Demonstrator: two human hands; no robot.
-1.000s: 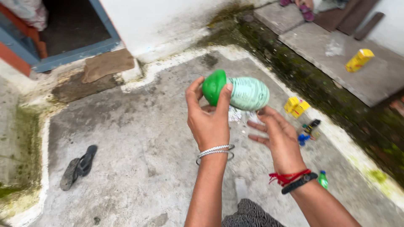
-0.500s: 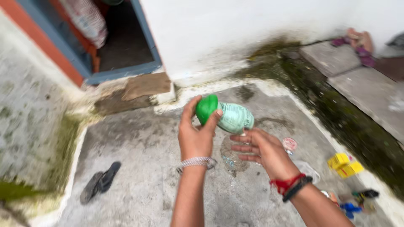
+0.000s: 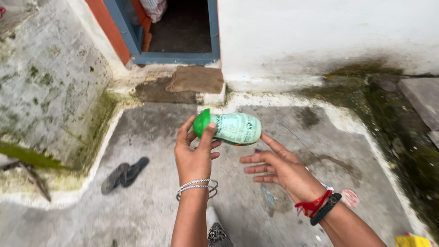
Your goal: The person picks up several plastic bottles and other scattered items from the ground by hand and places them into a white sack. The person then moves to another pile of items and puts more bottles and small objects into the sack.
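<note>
Green-capped bottle (image 3: 233, 129) pinched by left hand (image 3: 195, 158); right hand (image 3: 283, 170) open, empty.

The left hand (image 3: 195, 158) grips a green-capped bottle (image 3: 230, 128) sideways, the right hand (image 3: 279, 169) open just below it.

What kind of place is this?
Probably a small outdoor yard beside a house: a bare concrete floor, a mossy whitewashed wall, a blue doorway, and sandals left on the ground.

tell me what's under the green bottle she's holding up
Under the bottle is the open right hand, not touching it, above bare concrete floor. The left hand covers part of its green cap.
</note>
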